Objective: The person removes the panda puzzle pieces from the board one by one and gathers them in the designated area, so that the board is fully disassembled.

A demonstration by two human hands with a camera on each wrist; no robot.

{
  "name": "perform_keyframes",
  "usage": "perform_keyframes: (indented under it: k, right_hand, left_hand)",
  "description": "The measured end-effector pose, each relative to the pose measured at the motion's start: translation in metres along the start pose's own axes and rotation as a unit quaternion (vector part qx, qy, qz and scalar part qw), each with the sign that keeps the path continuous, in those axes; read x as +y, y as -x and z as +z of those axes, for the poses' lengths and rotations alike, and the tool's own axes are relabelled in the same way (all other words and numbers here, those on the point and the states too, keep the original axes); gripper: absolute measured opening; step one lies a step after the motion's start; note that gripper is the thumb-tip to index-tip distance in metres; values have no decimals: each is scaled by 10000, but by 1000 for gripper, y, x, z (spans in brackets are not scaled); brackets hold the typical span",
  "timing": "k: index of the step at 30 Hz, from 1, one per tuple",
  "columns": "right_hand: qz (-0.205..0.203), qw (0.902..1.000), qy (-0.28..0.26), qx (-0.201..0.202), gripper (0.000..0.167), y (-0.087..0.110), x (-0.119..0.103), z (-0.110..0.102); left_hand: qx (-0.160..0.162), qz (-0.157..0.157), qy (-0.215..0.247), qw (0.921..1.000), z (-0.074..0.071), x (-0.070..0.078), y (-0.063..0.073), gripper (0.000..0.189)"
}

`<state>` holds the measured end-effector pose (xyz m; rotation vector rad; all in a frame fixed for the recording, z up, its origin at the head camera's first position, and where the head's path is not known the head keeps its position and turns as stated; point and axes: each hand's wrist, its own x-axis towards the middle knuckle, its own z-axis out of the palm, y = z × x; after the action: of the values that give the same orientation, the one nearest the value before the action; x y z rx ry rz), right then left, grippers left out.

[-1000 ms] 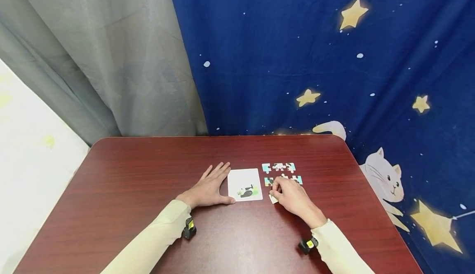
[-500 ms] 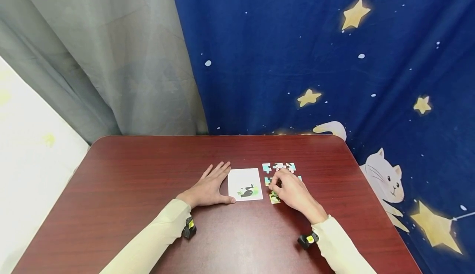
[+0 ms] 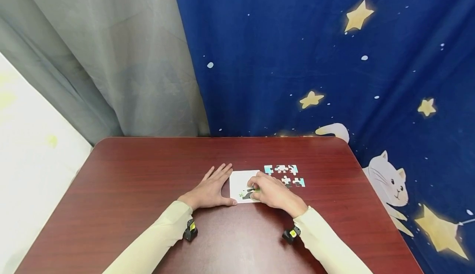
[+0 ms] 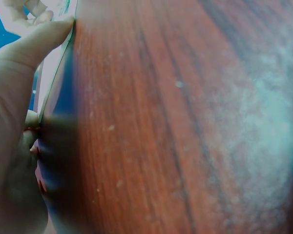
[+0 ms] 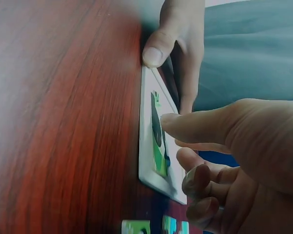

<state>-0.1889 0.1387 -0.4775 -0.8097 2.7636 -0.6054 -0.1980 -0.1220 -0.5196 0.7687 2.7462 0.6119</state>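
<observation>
My left hand point(image 3: 208, 192) rests with fingers spread along the left edge of a thin white square board point(image 3: 238, 178). My right hand point(image 3: 273, 192) is over the board's right half. Its thumb point(image 5: 198, 126) reaches to a panda picture point(image 5: 156, 129) with green patches; I cannot tell whether this is printed or made of loose pieces. The other fingers are loosely bent, and nothing shows between them. Several jigsaw pieces point(image 3: 281, 169) lie in rows to the right of the board. In the right wrist view a green and black jigsaw piece point(image 5: 132, 225) lies beside it.
A reddish-brown wooden table point(image 3: 148, 162) with rounded far corners carries everything. Behind it hang a grey curtain point(image 3: 156, 59) and a blue curtain point(image 3: 259, 59) with stars and a cat. Dark cameras point(image 3: 291, 234) are strapped to both wrists.
My right hand has moved left from above the loose jigsaw pieces to the white board. A green piece nearest me was uncovered midway. My left hand stays at the board's left edge.
</observation>
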Motion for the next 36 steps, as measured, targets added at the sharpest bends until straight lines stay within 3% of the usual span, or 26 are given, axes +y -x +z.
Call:
perform_keyframes:
  k: [17, 36]
  right_hand:
    - [313, 9956, -61, -883, 19, -16, -5, -4]
    - [312, 9938, -798, -707, 20, -16, 4, -2]
  left_hand:
    - [6, 29, -3, 10000, 0, 1, 1, 117]
    - [5, -54, 29, 10000, -1, 3, 0, 117]
